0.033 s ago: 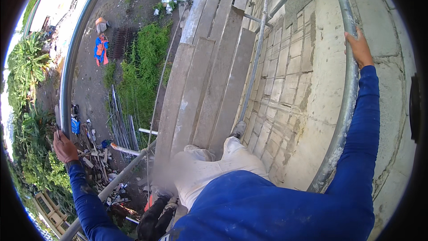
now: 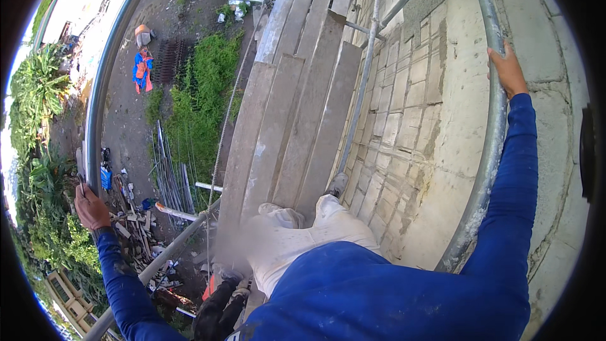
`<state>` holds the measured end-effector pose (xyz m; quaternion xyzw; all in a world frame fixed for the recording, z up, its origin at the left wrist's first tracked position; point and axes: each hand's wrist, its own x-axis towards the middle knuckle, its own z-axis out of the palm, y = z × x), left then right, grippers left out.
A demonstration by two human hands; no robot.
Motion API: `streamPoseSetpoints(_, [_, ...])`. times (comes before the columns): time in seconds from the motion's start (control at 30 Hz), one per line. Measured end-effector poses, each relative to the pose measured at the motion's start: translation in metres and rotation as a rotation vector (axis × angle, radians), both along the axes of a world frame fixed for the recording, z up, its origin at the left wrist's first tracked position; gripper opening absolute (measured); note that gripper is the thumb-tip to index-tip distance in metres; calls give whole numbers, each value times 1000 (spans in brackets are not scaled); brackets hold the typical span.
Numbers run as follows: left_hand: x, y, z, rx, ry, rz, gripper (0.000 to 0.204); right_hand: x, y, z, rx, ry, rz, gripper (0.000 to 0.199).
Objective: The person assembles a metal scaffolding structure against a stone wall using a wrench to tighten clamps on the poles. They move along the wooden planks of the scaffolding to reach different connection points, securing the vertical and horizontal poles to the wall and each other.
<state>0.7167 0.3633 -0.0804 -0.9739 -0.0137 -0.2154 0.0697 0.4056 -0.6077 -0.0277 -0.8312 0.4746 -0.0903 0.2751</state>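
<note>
The right hand (image 2: 509,71) is closed around the right pipe (image 2: 497,123), with the thumb on the inner side. The left hand (image 2: 93,210) is closed on the left pipe (image 2: 93,120), at the lower visible part of it. A thin thing (image 2: 81,183) shows at the left fingertips, but it is too small to tell what it is. Both pipes are grey metal and look curved in this view; the right one has whitish crust on its lower part and stands before the pale wall (image 2: 464,88). Between the pipes, planks (image 2: 249,120) lie lengthwise, side by side, and the person's shoes (image 2: 284,216) are at their near end. A rope (image 2: 228,117) runs along the left side of the planks. Far below on the left are grass (image 2: 211,69), rods (image 2: 170,170) and debris (image 2: 142,233). Another person's dark-clothed legs (image 2: 214,309) show at the lower edge.
</note>
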Motion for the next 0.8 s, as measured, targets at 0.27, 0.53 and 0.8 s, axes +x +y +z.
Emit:
streamPoseSetpoints(0.27, [-6, -11, 6, -65, 28, -3, 50, 12, -13, -13, -383, 292, 33, 94])
streamPoseSetpoints(0.53, [-11, -18, 10, -48, 49, -25, 48, 6, -23, -14, -405, 294, 52, 91])
streamPoseSetpoints(0.8, [-15, -32, 17, -121, 101, 24, 44, 7, -22, -16, -446, 292, 57, 91])
